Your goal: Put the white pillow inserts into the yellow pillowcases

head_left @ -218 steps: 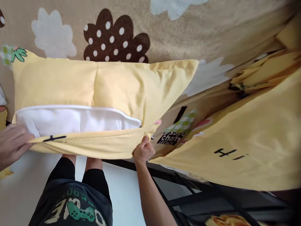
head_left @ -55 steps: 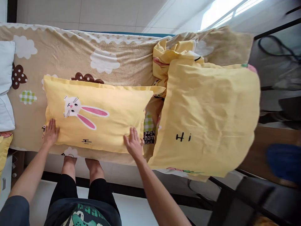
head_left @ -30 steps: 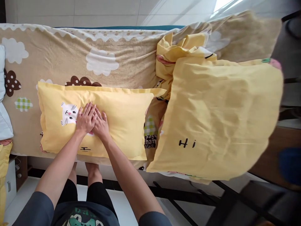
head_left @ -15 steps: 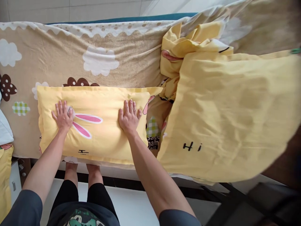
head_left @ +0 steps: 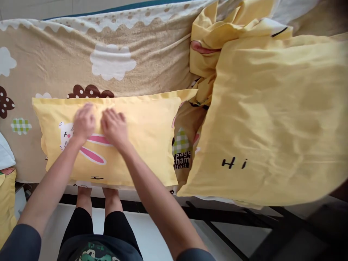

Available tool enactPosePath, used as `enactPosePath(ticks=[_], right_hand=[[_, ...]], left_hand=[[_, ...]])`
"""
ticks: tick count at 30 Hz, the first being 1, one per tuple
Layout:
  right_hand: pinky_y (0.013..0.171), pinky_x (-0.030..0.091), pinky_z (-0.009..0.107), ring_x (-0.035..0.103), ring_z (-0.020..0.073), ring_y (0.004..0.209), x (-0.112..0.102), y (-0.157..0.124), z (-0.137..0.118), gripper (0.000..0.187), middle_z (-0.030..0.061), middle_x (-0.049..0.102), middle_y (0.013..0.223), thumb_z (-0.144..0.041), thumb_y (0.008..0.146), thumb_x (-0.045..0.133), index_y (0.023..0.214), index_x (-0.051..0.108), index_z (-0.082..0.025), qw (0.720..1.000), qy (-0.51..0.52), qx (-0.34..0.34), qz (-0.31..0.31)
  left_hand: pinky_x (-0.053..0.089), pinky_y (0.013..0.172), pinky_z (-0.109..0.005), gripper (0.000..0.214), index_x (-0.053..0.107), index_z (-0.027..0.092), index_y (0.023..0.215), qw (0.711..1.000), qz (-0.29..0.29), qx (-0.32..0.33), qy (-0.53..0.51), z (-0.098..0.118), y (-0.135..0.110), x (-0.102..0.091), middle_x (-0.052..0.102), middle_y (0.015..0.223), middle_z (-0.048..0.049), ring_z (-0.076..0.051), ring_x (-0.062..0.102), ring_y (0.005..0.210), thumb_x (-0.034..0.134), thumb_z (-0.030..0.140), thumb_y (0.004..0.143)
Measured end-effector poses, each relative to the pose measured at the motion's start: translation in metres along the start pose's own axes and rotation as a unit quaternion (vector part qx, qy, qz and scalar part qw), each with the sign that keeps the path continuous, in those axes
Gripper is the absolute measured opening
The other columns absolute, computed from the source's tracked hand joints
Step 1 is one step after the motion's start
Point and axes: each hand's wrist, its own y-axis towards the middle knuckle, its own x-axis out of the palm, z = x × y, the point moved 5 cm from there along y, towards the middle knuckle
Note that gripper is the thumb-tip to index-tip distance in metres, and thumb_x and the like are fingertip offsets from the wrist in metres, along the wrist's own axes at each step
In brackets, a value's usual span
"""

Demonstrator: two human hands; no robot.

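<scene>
A yellow pillow (head_left: 152, 141) with a rabbit print lies flat on the bed in front of me. My left hand (head_left: 85, 122) rests over its upper middle, just right of the rabbit's face; its fingers are smeared by motion. Close beside it, my right hand (head_left: 114, 125) lies on the pillow above the rabbit's pink ears, fingers a little bent and apart, holding nothing I can see. Small wrinkles show in the fabric between the two hands.
The bed has a beige sheet (head_left: 154, 65) with cloud prints. To the right lies a large yellow cloth piece (head_left: 272, 119) marked "Hi", with a crumpled yellow fabric (head_left: 206, 43) behind it. More yellow fabric (head_left: 7, 206) shows at the left edge.
Both hands have moved inward from the pillow's two sides to its upper middle, now near each other. The rabbit's face is uncovered. The view has shifted slightly.
</scene>
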Motion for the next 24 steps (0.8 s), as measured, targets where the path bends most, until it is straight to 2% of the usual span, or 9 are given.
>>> enactPosePath(ticks=[2, 4, 8, 11, 14, 16, 19, 22, 24], right_hand=[[0.117, 0.025, 0.036, 0.043, 0.0194, 0.139, 0.019, -0.001, -0.023, 0.043, 0.0084, 0.055, 0.145, -0.028, 0.100, 0.035, 0.136, 0.056, -0.015, 0.998, -0.007, -0.057, -0.038], [0.118, 0.024, 0.039, 0.042, 0.0210, 0.140, 0.024, 0.002, -0.017, 0.044, 0.0105, 0.053, 0.147, -0.027, 0.101, 0.034, 0.137, 0.055, -0.013, 0.995, -0.022, -0.080, -0.047], [0.120, 0.019, 0.045, 0.040, 0.0217, 0.141, -0.011, 0.016, 0.068, 0.044, 0.0098, 0.052, 0.148, -0.028, 0.101, 0.036, 0.138, 0.055, -0.014, 0.998, -0.037, 0.042, -0.019], [0.115, 0.023, 0.058, 0.041, 0.0311, 0.139, -0.050, 0.020, 0.148, 0.044, 0.0161, 0.050, 0.147, -0.027, 0.100, 0.037, 0.135, 0.057, -0.010, 0.987, -0.032, 0.155, -0.032], [0.106, 0.030, 0.067, 0.046, 0.0421, 0.134, -0.079, 0.007, 0.202, 0.051, 0.0255, 0.054, 0.140, -0.037, 0.101, 0.034, 0.131, 0.060, -0.004, 0.964, -0.036, 0.261, -0.046], [0.109, 0.030, 0.066, 0.044, 0.0410, 0.137, -0.090, -0.013, 0.201, 0.054, 0.0235, 0.053, 0.141, -0.043, 0.102, 0.031, 0.132, 0.059, -0.008, 0.958, -0.043, 0.282, 0.013], [0.114, 0.030, 0.058, 0.039, 0.0315, 0.143, -0.081, -0.057, 0.131, 0.054, 0.0146, 0.043, 0.153, -0.044, 0.101, 0.032, 0.147, 0.043, -0.017, 0.974, -0.040, 0.140, 0.173], [0.114, 0.031, 0.048, 0.043, 0.0238, 0.141, -0.031, -0.103, 0.034, 0.057, 0.0117, 0.048, 0.151, -0.034, 0.102, 0.032, 0.157, 0.025, -0.022, 0.982, -0.030, -0.049, 0.182], [0.118, 0.024, 0.044, 0.039, 0.0214, 0.144, 0.008, -0.122, 0.001, 0.059, 0.0090, 0.044, 0.154, -0.032, 0.101, 0.035, 0.158, 0.023, -0.025, 0.987, -0.049, -0.084, 0.128]], left_hand=[[0.023, 0.123, -0.037, 0.050, 0.057, 0.014, 0.137, 0.996, -0.077, 0.042, 0.013, 0.023, 0.006, 0.023, 0.056, 0.144, -0.0083, -0.017, 0.044, 0.140, 0.029, 0.019, 0.096], [0.019, 0.124, -0.043, 0.050, 0.054, 0.014, 0.141, 0.994, -0.098, 0.019, 0.044, 0.015, 0.009, 0.033, 0.051, 0.148, -0.0098, -0.021, 0.039, 0.144, 0.030, 0.027, 0.099], [0.013, 0.124, -0.052, 0.057, 0.041, 0.018, 0.151, 0.988, -0.063, -0.119, 0.080, -0.072, 0.004, 0.014, 0.031, 0.160, -0.0096, -0.025, 0.024, 0.151, 0.033, 0.042, 0.100], [0.009, 0.123, -0.057, 0.057, 0.038, 0.017, 0.152, 0.975, -0.078, -0.199, 0.066, -0.145, -0.002, -0.013, 0.027, 0.162, -0.0098, -0.026, 0.021, 0.152, 0.031, 0.041, 0.102], [0.009, 0.118, -0.068, 0.059, 0.037, 0.013, 0.152, 0.965, -0.078, -0.244, 0.049, -0.176, -0.007, -0.041, 0.022, 0.163, -0.0136, -0.034, 0.016, 0.152, 0.034, 0.043, 0.102], [0.012, 0.121, -0.063, 0.060, 0.034, 0.010, 0.153, 0.969, -0.025, -0.243, 0.041, -0.160, -0.015, -0.056, 0.022, 0.163, -0.0158, -0.034, 0.017, 0.152, 0.036, 0.041, 0.102], [0.017, 0.126, -0.044, 0.056, 0.036, 0.008, 0.151, 0.990, 0.089, -0.110, 0.021, -0.077, -0.043, -0.057, 0.028, 0.161, -0.0132, -0.022, 0.020, 0.152, 0.034, 0.034, 0.102], [0.016, 0.127, -0.039, 0.053, 0.039, 0.013, 0.150, 0.997, 0.074, 0.028, 0.011, 0.012, -0.088, -0.017, 0.033, 0.160, -0.0081, -0.014, 0.020, 0.152, 0.026, 0.028, 0.102], [0.008, 0.128, -0.044, 0.053, 0.039, 0.020, 0.152, 0.998, 0.029, 0.052, 0.031, 0.036, -0.114, 0.019, 0.034, 0.159, -0.0051, -0.016, 0.021, 0.152, 0.027, 0.030, 0.101]])
